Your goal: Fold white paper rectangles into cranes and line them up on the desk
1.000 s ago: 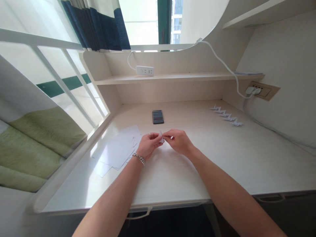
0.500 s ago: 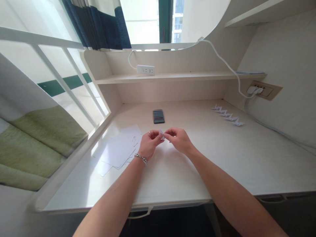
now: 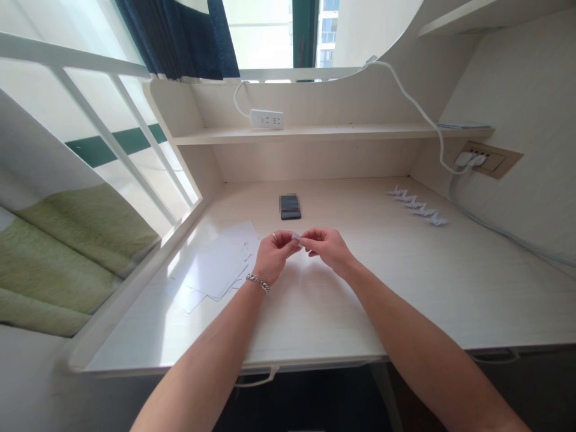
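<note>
A pale wood-grain counter [image 3: 315, 324] fills the lower view, with sunlight streaking it to the left of the smartphone [image 3: 290, 208], the landmark here. Beyond the smartphone runs a built-in shelf [image 3: 324, 133] bearing a white power strip [image 3: 266, 119], and past that a bright window [image 3: 258, 45] with a navy curtain [image 3: 193, 42] to its left. Far right of the smartphone, a wall socket [image 3: 495, 161] has white plugs in it. Loose white paper sheets [image 3: 222, 258] overlap left of and nearer than the smartphone; five origami cranes [image 3: 422, 211] form a slanting row to its right. The small folded paper [image 3: 296, 236] is just nearer than the smartphone, pinched between the thumb and fingers of the left hand [image 3: 272, 255], the right hand [image 3: 330, 249] nipping its right end. Its visible part slants, long axis running from far left to near right; fingers hide too much to tell which way its tip points.
</note>
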Demonstrator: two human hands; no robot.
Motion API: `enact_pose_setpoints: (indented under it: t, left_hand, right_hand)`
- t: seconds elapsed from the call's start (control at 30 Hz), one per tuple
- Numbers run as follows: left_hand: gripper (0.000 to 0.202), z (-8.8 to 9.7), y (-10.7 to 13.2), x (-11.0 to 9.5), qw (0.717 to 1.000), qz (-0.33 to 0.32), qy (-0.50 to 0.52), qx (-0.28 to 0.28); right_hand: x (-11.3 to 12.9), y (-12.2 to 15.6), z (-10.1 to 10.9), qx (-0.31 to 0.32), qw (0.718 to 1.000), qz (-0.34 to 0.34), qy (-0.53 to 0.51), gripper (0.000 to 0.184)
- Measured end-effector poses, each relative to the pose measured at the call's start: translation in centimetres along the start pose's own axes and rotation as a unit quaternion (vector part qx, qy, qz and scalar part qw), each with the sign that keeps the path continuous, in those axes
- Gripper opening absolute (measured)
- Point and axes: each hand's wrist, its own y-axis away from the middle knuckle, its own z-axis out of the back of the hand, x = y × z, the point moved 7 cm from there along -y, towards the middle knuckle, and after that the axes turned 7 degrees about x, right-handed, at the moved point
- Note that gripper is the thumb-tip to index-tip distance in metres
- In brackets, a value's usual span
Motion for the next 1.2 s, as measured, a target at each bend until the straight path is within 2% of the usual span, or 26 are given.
enact_pose_setpoints:
  t: [0.2, 0.4, 0.6, 0.73, 1.0, 1.2]
  left_hand:
    - [0.031, -0.1, 0.2, -0.1, 1.0, 0.017, -0.02, -0.011]
    - [0.029, -0.6, 0.3, -0.4, 0.997, 0.029, -0.07, -0.003]
    - [0.03, -0.7, 0.3, -0.3, 0.994, 0.044, -0.104, 0.006]
    - [0.032, -0.1, 0.3, -0.2, 0.992, 0.038, -0.122, -0.02]
    - [0.047, 0.3, 0.2, 0.1, 0.997, 0.027, -0.071, -0.032]
    - [0.046, 0.4, 0.2, -0.2, 0.996, 0.021, -0.08, -0.043]
  right_hand:
    - [-0.1, -0.2, 0.1, 0.003, 0.999, 0.026, 0.034, 0.025]
    - [0.0, -0.3, 0.1, -0.015, 0.988, 0.069, 0.139, 0.016]
    - [-0.6, -0.4, -0.3, 0.003, 0.993, 0.046, 0.105, 0.021]
    - [-0.6, -0.4, 0.0, -0.009, 0.987, 0.044, 0.153, 0.02]
    - [0.0, -0.1, 0.0, -0.036, 0.966, 0.056, 0.249, 0.018]
    - [-0.3, -0.3, 0.2, -0.019, 0.978, 0.043, 0.204, 0.021]
